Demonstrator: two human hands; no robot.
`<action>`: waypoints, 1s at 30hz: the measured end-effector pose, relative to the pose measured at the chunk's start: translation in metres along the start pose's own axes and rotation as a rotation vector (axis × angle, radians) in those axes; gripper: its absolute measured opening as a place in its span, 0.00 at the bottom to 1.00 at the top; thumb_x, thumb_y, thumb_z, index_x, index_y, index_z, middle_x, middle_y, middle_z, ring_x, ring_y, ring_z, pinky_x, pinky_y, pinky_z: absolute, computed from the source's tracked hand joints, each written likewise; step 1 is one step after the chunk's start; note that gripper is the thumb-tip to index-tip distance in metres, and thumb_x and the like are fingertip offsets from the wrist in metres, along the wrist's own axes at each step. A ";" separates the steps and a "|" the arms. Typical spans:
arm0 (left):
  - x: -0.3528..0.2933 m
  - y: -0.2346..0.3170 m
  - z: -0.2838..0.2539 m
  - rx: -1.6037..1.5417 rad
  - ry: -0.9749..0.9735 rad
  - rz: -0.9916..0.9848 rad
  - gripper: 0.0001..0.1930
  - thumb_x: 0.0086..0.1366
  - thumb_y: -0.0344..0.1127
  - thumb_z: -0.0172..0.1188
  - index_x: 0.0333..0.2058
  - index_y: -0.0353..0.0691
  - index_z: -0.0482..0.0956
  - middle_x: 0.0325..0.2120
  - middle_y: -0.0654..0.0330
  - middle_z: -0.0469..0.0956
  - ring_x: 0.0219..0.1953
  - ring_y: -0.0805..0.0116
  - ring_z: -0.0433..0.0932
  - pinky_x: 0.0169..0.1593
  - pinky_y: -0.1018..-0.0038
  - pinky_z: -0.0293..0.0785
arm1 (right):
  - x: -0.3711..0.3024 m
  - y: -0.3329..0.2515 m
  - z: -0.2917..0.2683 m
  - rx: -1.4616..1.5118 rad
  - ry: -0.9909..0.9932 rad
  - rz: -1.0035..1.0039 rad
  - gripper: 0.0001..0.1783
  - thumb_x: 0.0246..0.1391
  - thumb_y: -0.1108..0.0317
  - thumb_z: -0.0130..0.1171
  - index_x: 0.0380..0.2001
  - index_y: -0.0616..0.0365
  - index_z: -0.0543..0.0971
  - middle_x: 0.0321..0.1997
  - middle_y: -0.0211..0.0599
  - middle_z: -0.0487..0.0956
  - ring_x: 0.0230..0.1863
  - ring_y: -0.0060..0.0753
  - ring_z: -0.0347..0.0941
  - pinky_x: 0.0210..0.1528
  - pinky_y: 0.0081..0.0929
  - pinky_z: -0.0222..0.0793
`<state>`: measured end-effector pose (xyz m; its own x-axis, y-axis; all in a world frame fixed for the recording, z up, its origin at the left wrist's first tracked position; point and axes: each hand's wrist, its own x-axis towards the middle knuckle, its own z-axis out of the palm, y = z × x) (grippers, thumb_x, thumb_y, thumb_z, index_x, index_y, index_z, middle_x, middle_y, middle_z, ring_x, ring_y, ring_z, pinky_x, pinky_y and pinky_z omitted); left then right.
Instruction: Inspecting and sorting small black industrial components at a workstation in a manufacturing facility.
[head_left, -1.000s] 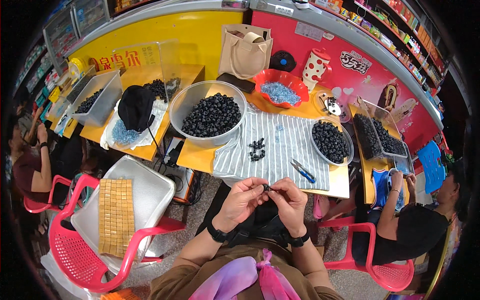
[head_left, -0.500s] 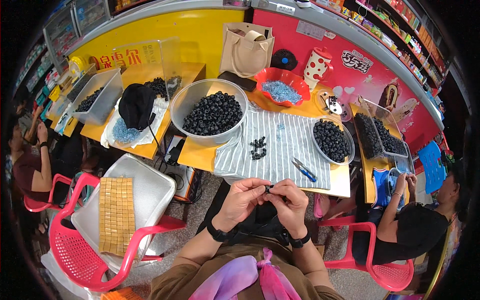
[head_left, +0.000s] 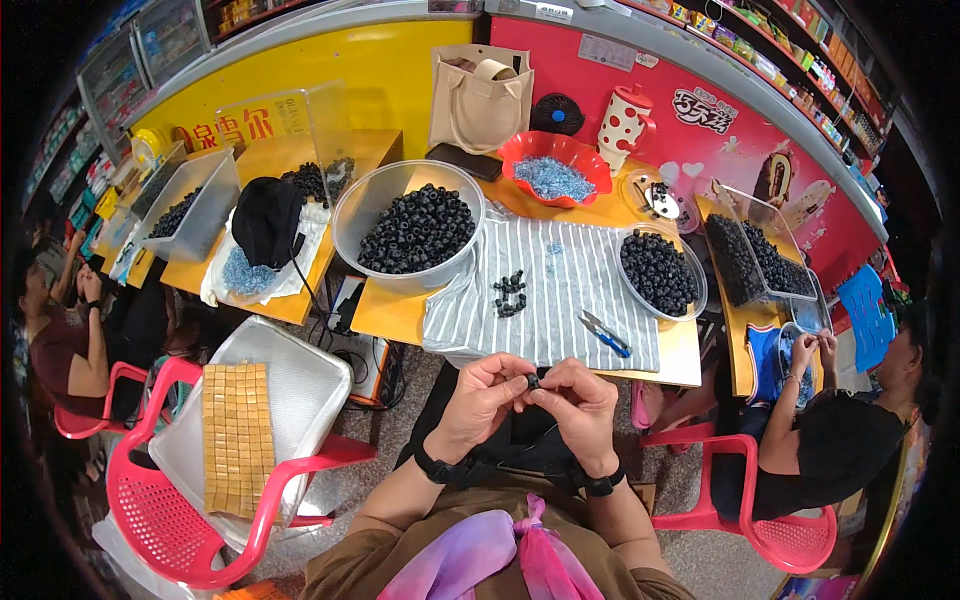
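Between my two hands, just off the table's near edge, is a small black round part (head_left: 533, 381). My left hand (head_left: 484, 396) pinches it from one side with thumb and forefinger, and my right hand (head_left: 576, 405) pinches it from the other. Fingers cover much of it. A grey-and-white striped cloth (head_left: 465, 318) lies on the table in front of me. On it are several small black parts (head_left: 510, 296), a few clear bluish bits (head_left: 554, 262) and blue-handled cutters (head_left: 606, 335).
A large clear bowl (head_left: 342, 240) of black parts stands left of the cloth, a smaller tub (head_left: 668, 316) of them right. Behind are a red dish (head_left: 512, 148) of bluish pieces and a beige bag (head_left: 478, 115). A pink chair (head_left: 165, 510) stands left; a seated person (head_left: 840, 450) works right.
The view has shifted slightly. My hands stay together on the small black part, which shows a little more between the fingertips.
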<state>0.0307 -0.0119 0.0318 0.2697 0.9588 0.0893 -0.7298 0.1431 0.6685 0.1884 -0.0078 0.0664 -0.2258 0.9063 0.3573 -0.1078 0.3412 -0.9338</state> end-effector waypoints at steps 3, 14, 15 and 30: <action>0.000 -0.001 0.001 -0.005 0.030 0.018 0.08 0.62 0.24 0.57 0.40 0.32 0.76 0.30 0.61 0.78 0.27 0.78 0.76 0.32 0.84 0.73 | -0.003 -0.007 0.009 -0.257 0.077 -0.144 0.08 0.41 0.84 0.64 0.28 0.65 0.77 0.26 0.34 0.74 0.25 0.21 0.71 0.27 0.17 0.65; 0.001 -0.005 -0.001 -0.023 -0.008 0.073 0.06 0.61 0.23 0.57 0.37 0.35 0.78 0.36 0.57 0.76 0.28 0.77 0.73 0.31 0.85 0.72 | -0.007 0.000 0.011 -0.140 0.109 -0.143 0.09 0.43 0.83 0.62 0.31 0.65 0.77 0.26 0.37 0.76 0.25 0.25 0.73 0.27 0.19 0.67; 0.001 -0.004 -0.001 -0.021 -0.008 0.074 0.06 0.61 0.23 0.57 0.37 0.35 0.78 0.36 0.57 0.76 0.28 0.77 0.73 0.31 0.85 0.72 | -0.007 -0.001 0.013 -0.029 0.112 -0.060 0.10 0.44 0.82 0.62 0.34 0.65 0.77 0.26 0.37 0.77 0.25 0.26 0.74 0.27 0.20 0.67; 0.000 0.000 -0.003 -0.009 -0.167 0.084 0.08 0.59 0.19 0.56 0.34 0.35 0.81 0.33 0.56 0.75 0.25 0.77 0.76 0.26 0.87 0.71 | -0.004 -0.006 -0.003 -0.308 -0.153 -0.295 0.08 0.47 0.82 0.57 0.34 0.67 0.78 0.18 0.35 0.73 0.15 0.24 0.70 0.16 0.19 0.63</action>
<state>0.0287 -0.0116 0.0296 0.3079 0.9134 0.2662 -0.7592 0.0673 0.6474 0.1929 -0.0130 0.0709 -0.3713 0.7196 0.5868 0.0992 0.6591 -0.7455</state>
